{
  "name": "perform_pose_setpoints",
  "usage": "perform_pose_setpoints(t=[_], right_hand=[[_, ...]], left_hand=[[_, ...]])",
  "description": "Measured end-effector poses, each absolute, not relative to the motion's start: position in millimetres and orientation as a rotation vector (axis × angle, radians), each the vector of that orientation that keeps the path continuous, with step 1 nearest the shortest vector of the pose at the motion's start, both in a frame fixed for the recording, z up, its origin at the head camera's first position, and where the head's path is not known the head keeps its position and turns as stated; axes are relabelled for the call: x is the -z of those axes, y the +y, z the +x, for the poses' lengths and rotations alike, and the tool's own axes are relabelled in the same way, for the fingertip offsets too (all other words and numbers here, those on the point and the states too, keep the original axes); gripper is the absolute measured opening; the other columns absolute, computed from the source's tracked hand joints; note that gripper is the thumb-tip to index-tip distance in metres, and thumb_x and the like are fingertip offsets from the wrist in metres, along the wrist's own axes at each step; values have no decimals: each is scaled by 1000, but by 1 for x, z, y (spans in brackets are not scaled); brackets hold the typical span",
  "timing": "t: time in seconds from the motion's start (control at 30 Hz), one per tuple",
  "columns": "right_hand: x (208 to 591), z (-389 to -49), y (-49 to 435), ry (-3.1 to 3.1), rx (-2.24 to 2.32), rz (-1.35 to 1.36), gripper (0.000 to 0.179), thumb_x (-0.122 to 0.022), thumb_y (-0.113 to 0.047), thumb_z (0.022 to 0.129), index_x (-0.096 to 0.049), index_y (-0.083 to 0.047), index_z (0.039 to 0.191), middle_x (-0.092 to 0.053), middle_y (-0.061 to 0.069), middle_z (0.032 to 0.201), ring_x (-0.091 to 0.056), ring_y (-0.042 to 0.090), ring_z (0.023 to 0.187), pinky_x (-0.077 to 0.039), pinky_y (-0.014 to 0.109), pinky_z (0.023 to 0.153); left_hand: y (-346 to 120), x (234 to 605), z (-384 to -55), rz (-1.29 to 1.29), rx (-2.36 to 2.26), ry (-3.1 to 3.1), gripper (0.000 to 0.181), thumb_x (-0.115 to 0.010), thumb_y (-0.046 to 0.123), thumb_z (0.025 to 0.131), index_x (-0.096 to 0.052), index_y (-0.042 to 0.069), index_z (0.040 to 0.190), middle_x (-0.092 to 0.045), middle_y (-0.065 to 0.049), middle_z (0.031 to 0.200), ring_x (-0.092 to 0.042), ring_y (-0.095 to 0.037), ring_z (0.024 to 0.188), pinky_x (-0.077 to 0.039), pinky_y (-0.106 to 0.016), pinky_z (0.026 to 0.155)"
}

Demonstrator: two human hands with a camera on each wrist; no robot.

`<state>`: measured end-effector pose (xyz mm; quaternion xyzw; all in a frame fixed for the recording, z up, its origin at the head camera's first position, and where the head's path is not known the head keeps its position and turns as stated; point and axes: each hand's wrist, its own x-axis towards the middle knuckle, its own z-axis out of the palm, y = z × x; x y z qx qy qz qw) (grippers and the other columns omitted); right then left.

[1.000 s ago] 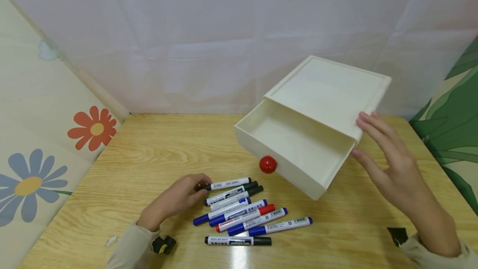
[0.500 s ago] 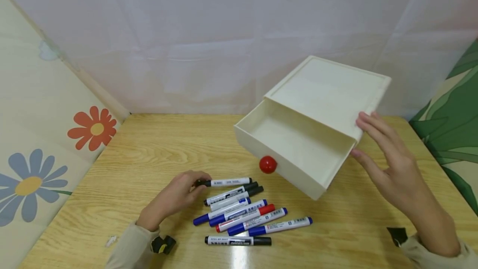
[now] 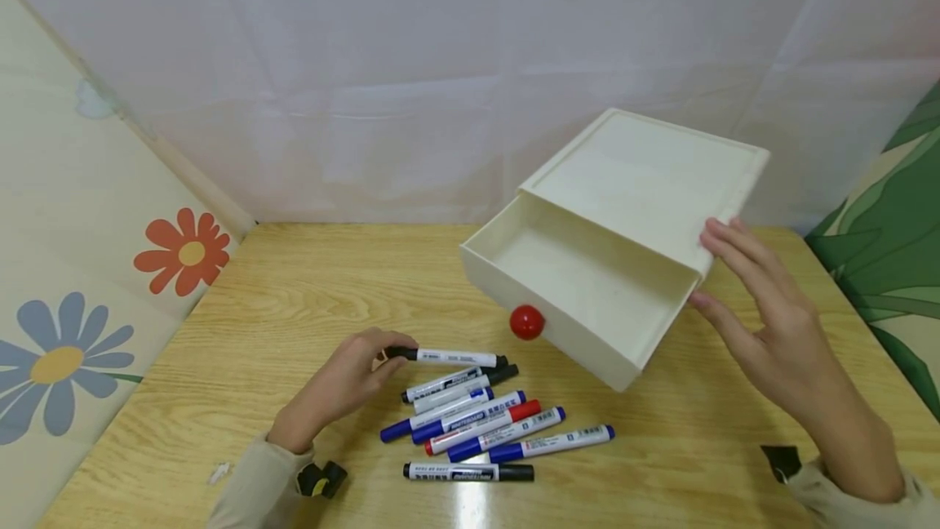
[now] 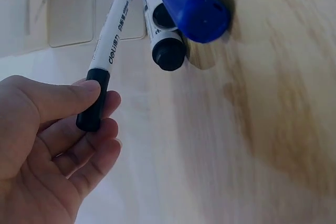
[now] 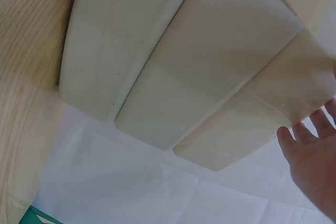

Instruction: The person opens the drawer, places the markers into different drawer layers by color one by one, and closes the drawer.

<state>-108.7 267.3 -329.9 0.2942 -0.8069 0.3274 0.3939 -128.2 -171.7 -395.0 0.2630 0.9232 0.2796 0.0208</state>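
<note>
In the head view, my left hand (image 3: 345, 382) pinches a whiteboard marker (image 3: 455, 358) by its black cap. The left wrist view shows the thumb and fingers on that cap, with the white barrel pointing away from the palm. My right hand (image 3: 786, 333) touches the right side of the cream drawer unit (image 3: 646, 178), its fingers fairly straight. The top drawer (image 3: 587, 268) is pulled out, with a red round knob (image 3: 527, 322) on its front. In the right wrist view, the fingertips lie against the side of the stacked drawer unit (image 5: 199, 72).
Several more markers with blue, red and black caps, among them a red marker (image 3: 481, 428), lie in a loose row below the left hand's marker. A lone black-capped marker (image 3: 467, 473) lies nearest the front. The wooden table (image 3: 330, 276) meets a pale cloth backdrop (image 3: 367, 104).
My left hand has risen slightly with the marker, which has shifted a little up and right. The right hand, the drawer unit and the other markers stay put.
</note>
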Motion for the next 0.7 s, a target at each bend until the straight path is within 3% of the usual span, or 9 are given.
perform_pose_setpoints(t=[0.7], right_hand=[[330,-109,268,-2066,-822,731,68,-52,-46,99,-54,14,129,-51,21,145,-37,26,147,-29,25,121]], left_hand=[[-172,379,-124,940,-1137,2818,22,-70,5,90,-73,12,111,-75,0,108,-68,-9,92,-54,-26,68]])
